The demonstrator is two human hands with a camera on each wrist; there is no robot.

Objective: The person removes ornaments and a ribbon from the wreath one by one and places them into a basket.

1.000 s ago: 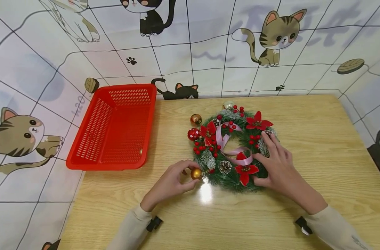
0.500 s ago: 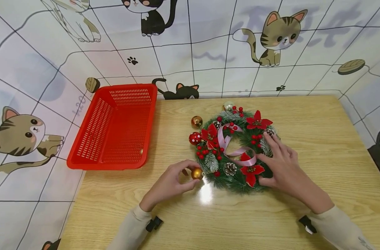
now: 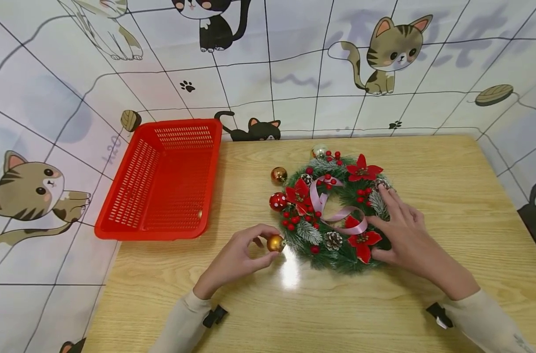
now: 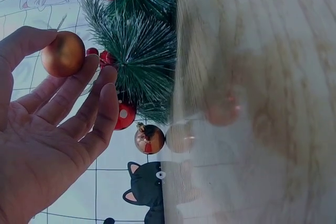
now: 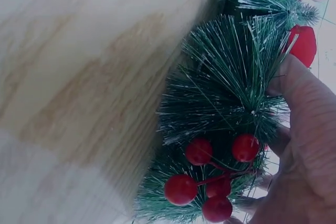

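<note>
My left hand (image 3: 237,257) pinches a small gold Christmas bauble (image 3: 275,243) between thumb and fingers, just off the wreath's front left edge. In the left wrist view the bauble (image 4: 63,54) shows matte, with a thin loop at its top. A green Christmas wreath (image 3: 334,262) lies on the table, dressed with red poinsettias, red berries, pinecones and a loose pink ribbon (image 3: 344,214). My right hand (image 3: 404,235) grips the wreath's right side, fingers over the top and thumb near the front poinsettia (image 3: 364,241). Up close, berries (image 5: 180,189) hang on the wreath beside this hand.
A red plastic basket (image 3: 150,233) stands at the table's back left. At the wreath's left edge sit a red dotted bauble (image 3: 277,201) and a shiny copper bauble (image 3: 278,175). A pale bauble (image 3: 319,150) is behind it. A cat-print sheet (image 3: 294,88) backs the table.
The wreath has turned a little and shifted right, with my right hand moving along on it. The gold bauble in my left hand has drawn slightly left, away from the wreath.
</note>
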